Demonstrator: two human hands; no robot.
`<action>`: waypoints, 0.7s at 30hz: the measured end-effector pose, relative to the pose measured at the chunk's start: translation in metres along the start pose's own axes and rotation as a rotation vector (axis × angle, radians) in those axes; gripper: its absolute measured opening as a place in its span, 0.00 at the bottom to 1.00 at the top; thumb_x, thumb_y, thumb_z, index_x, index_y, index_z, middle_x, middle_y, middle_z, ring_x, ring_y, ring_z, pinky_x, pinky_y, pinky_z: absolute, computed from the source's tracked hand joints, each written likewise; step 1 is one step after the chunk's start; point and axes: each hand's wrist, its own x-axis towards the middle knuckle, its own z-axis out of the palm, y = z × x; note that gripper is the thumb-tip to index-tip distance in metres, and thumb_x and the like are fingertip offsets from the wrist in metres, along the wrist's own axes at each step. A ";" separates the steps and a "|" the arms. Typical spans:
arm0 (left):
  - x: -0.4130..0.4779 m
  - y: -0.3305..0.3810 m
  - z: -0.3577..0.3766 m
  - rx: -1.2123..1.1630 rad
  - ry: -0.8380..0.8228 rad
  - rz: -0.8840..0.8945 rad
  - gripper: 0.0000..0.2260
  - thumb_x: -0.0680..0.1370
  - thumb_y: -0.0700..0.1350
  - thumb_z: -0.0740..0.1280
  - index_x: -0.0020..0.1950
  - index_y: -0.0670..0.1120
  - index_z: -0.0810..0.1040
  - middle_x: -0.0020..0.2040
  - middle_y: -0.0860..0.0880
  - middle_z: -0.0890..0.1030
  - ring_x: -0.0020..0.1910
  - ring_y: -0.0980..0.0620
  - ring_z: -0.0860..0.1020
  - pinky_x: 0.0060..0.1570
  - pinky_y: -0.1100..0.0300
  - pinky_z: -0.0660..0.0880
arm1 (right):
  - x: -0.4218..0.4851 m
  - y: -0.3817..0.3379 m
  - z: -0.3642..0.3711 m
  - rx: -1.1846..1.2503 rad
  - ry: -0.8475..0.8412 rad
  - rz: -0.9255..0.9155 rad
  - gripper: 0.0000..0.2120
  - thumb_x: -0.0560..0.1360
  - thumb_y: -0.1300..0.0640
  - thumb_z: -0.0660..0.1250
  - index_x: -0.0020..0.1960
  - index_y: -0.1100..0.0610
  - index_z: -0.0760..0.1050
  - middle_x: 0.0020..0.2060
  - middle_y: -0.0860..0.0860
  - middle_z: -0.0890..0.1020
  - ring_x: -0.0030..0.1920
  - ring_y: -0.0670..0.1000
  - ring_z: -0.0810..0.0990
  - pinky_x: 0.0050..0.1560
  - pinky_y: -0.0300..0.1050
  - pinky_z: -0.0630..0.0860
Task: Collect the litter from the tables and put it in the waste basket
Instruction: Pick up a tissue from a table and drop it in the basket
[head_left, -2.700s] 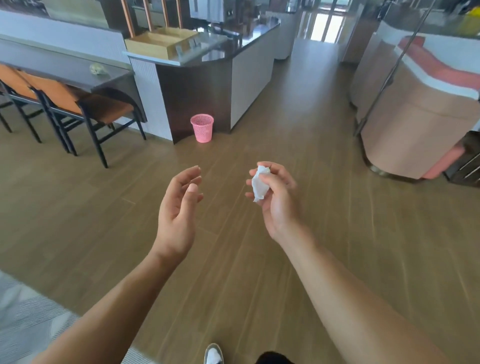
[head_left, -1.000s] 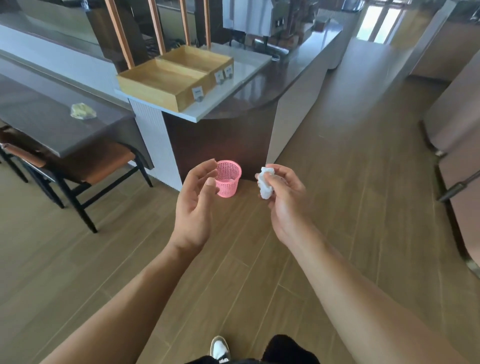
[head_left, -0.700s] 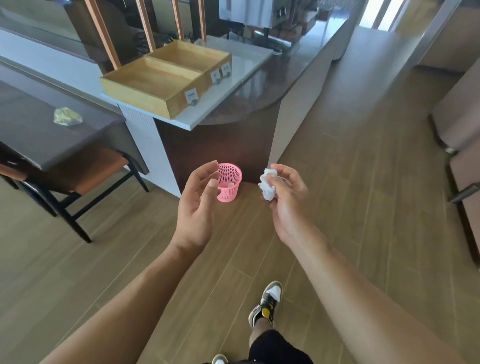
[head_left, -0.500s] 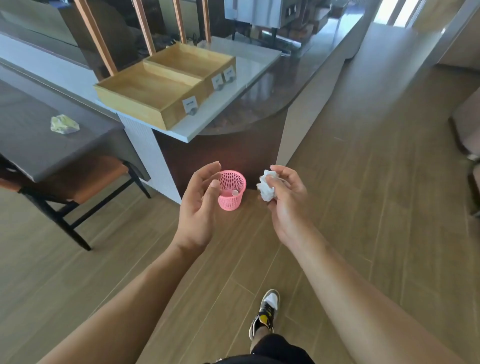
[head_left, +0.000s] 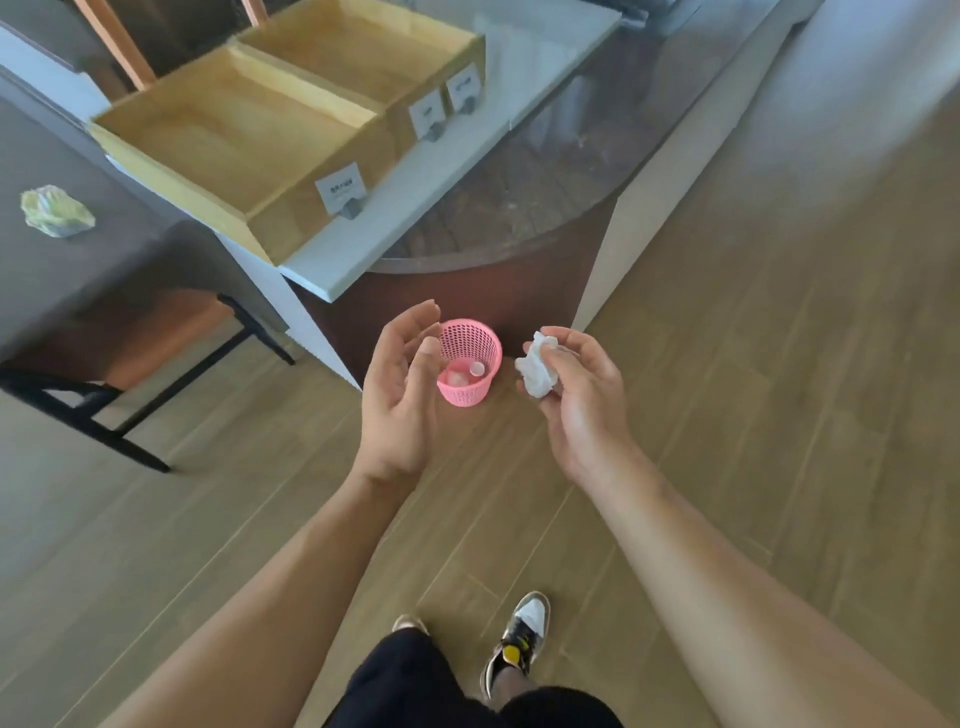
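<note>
- Head view: right hand pinches crumpled white paper; left hand relaxed, holding nothing.
- Next: carry it over the pink waste basket, release.

Two open wooden boxes sit side by side along the counter front edge, each with a white label card on its face. A black-framed chair stands on the plank floor. My shoe rests flat.
</note>
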 end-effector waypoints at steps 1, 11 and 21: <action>0.008 -0.009 0.002 0.004 0.006 -0.005 0.14 0.82 0.57 0.62 0.67 0.58 0.77 0.65 0.63 0.82 0.68 0.56 0.79 0.69 0.35 0.75 | 0.013 0.004 0.001 0.013 -0.003 0.013 0.05 0.82 0.66 0.67 0.56 0.61 0.80 0.46 0.56 0.85 0.42 0.51 0.87 0.40 0.42 0.82; 0.096 -0.157 0.009 -0.023 -0.016 -0.095 0.12 0.85 0.50 0.61 0.68 0.56 0.76 0.61 0.64 0.84 0.66 0.59 0.80 0.65 0.56 0.79 | 0.165 0.107 0.010 0.118 0.108 0.167 0.10 0.81 0.66 0.67 0.51 0.56 0.86 0.50 0.55 0.88 0.47 0.54 0.88 0.41 0.44 0.83; 0.169 -0.340 0.002 0.057 0.027 -0.189 0.14 0.85 0.54 0.60 0.69 0.55 0.77 0.68 0.60 0.80 0.69 0.53 0.79 0.69 0.43 0.77 | 0.304 0.239 -0.002 0.241 0.233 0.302 0.07 0.82 0.64 0.65 0.56 0.56 0.81 0.47 0.53 0.87 0.41 0.50 0.88 0.38 0.43 0.83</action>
